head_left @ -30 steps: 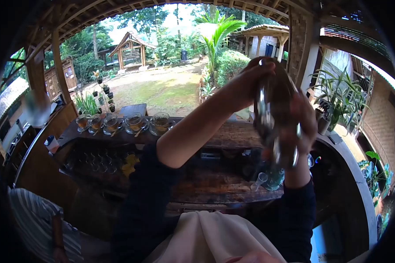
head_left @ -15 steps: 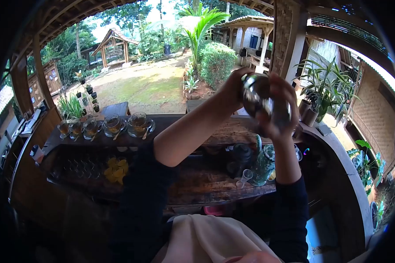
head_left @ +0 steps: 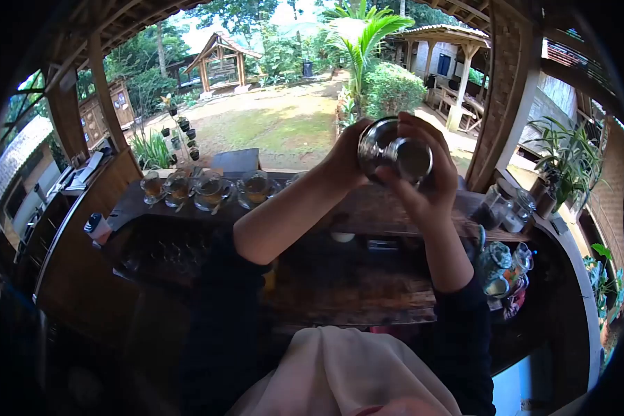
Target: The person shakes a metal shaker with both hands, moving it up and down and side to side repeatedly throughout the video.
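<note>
A shiny metal cocktail shaker (head_left: 376,154) is held up in front of me above the wooden counter, its round cap end turned toward me. My left hand (head_left: 347,150) is closed around its left side. My right hand (head_left: 438,182) wraps the right side, with fingers over the top and the thumb underneath. Several glass cups (head_left: 211,191) of amber drink stand on saucers along the back left of the counter, beyond my left forearm.
Glass jars (head_left: 514,213) stand at the back right of the counter. Below them is a greenish patterned glass vessel (head_left: 496,258) among other items. A lidded tumbler (head_left: 97,227) stands at far left. Dark wood (head_left: 353,295) forms the counter; a potted plant (head_left: 568,156) is at right.
My view has turned left, and the scene sits farther right. Both hands have moved left with the shaker, whose cap end now faces me. The yellow pieces are mostly behind my left arm.
</note>
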### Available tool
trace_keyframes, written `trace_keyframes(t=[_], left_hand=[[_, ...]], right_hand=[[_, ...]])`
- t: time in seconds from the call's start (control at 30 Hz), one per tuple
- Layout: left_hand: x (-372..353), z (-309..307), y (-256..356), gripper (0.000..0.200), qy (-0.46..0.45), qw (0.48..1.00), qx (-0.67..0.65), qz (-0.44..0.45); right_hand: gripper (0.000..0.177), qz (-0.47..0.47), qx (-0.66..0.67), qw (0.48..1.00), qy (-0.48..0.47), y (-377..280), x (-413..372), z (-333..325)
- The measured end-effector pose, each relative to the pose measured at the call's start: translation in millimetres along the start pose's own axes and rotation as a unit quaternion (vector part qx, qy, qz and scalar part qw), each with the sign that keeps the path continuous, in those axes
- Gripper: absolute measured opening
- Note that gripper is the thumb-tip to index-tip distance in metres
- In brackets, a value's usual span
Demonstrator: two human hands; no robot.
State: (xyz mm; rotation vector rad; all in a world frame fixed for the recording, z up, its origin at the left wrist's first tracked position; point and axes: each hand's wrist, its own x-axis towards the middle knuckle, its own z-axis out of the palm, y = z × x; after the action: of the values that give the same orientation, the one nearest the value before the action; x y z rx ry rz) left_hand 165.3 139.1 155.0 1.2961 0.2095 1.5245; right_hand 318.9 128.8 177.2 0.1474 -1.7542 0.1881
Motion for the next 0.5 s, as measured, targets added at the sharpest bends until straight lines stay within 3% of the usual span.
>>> trace_keyframes(t=[0.07, 0.1, 0.13, 0.17, 0.2, 0.27, 0.3, 0.37, 0.4, 0.43, 0.47, 0.5], left_hand=[[-36, 0, 38, 0.029, 0.043, 0.991, -0.093, -0.086], [-51, -11, 53, 0.032, -0.010, 0.936, -0.276, -0.217], [-71, -3, 63, 0.035, -0.070, 0.979, -0.166, -0.091], [-91, 6, 73, 0.039, -0.127, 0.990, -0.048, 0.037], [-102, -1, 82, 0.039, -0.117, 0.991, -0.046, 0.037], [-114, -7, 89, 0.044, -0.187, 0.971, 0.017, 0.145], [-134, -17, 104, 0.039, -0.078, 0.993, 0.012, 0.093], [-147, -89, 120, 0.037, 0.051, 0.970, -0.192, -0.139], [-162, -108, 116, 0.037, 0.063, 0.970, -0.194, -0.136], [-169, -115, 116, 0.039, 0.076, 0.976, -0.194, -0.057], [-178, -129, 131, 0.041, 0.085, 0.979, -0.184, 0.027], [-186, -139, 141, 0.041, 0.079, 0.981, -0.176, 0.030]], right_hand=[[0.036, -0.131, -0.026, 0.989, -0.058, -39, 4, 20], [0.030, -0.211, -0.039, 0.971, -0.105, -59, -2, 30], [0.025, -0.326, -0.024, 0.942, -0.081, -76, -10, 48], [0.020, -0.437, -0.008, 0.898, -0.053, -88, -14, 68], [0.020, -0.433, 0.002, 0.900, -0.050, -90, -16, 87], [0.025, -0.516, 0.036, 0.856, 0.026, -87, -22, 111], [0.021, -0.452, 0.058, 0.890, -0.018, -80, -21, 125], [0.026, -0.313, 0.076, 0.941, -0.100, -45, -12, 157], [0.037, -0.192, 0.103, 0.974, -0.060, -32, -10, 190], [0.045, 0.035, 0.136, 0.987, -0.077, -32, -7, 211], [0.045, 0.049, 0.146, 0.986, -0.057, -42, -6, 231], [0.044, 0.058, 0.148, 0.987, -0.034, -52, -6, 236]])
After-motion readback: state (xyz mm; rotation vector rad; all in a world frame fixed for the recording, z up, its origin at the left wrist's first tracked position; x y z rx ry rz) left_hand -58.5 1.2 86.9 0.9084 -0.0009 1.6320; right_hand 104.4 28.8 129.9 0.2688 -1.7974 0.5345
